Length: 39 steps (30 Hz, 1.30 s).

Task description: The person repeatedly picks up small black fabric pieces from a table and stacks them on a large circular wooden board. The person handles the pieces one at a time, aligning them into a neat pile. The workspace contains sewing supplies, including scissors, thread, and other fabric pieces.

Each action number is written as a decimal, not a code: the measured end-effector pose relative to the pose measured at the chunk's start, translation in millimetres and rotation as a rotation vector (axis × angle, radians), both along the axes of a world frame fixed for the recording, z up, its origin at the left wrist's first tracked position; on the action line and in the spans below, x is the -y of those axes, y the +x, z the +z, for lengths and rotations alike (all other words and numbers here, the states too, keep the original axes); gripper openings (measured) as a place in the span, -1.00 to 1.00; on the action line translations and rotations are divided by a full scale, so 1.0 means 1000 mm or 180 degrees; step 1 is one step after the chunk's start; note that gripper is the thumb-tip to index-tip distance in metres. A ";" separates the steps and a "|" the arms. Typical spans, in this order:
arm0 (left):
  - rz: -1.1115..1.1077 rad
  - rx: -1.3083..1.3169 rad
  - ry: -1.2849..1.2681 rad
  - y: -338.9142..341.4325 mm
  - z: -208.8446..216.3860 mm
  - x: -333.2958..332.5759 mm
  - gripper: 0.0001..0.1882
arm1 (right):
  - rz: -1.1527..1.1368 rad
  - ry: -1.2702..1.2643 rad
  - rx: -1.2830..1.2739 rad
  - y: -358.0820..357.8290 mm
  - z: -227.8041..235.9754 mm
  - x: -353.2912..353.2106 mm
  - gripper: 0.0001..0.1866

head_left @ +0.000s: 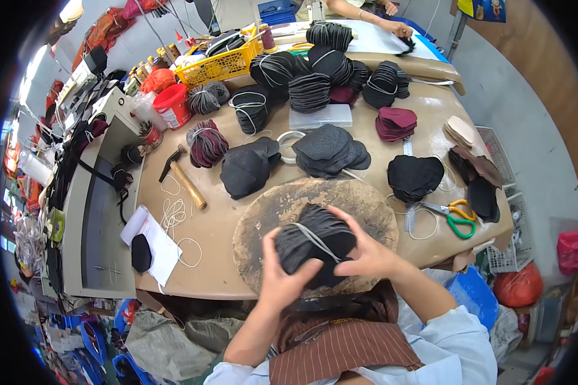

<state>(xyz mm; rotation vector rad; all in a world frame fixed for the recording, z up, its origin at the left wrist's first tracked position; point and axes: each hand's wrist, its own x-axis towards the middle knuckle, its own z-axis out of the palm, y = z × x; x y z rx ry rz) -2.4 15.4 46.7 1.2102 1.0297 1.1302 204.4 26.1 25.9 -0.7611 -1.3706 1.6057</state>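
Between my two hands is a thick bundle of black fabric pieces [302, 247], with a pale cord running across it. My left hand [286, 273] grips its left side, thumb along the near face. On the right side my right hand [366, 253] holds it, fingers over the far edge and thumb at the near corner. The bundle is over a round, worn wooden block [253, 240] on the table. Just beyond the block lie a dark grey stack of cut pieces [327, 151] and another black stack [247, 168].
A hammer [187, 185] and loose cord [173, 215] lie left, above a paper pad [151, 240]. Scissors [456, 215] with orange and green handles lie right, beside black pieces [414, 178]. Tied bundles [309, 93], a yellow basket [221, 67] and a red bucket [172, 107] stand behind. Another person's hand [399, 29] works at the far side.
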 end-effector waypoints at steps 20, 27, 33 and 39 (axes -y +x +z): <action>-0.0074 -0.3275 0.0895 0.016 -0.042 0.000 -0.37 | -0.3269 -0.0610 0.2583 0.269 0.041 -0.148 -0.24; -0.0215 -0.3050 0.1109 0.018 -0.047 0.007 -0.68 | -0.4279 0.1931 0.4894 0.252 -0.007 -0.152 -0.38; -0.0371 -0.2727 0.1417 0.018 -0.055 0.007 -0.76 | -0.0467 0.2670 0.3032 0.048 0.005 -0.040 -0.56; -0.0083 -0.2213 0.1476 -0.014 -0.043 -0.024 -0.70 | 0.0049 0.1963 0.3393 0.010 -0.015 -0.017 -0.75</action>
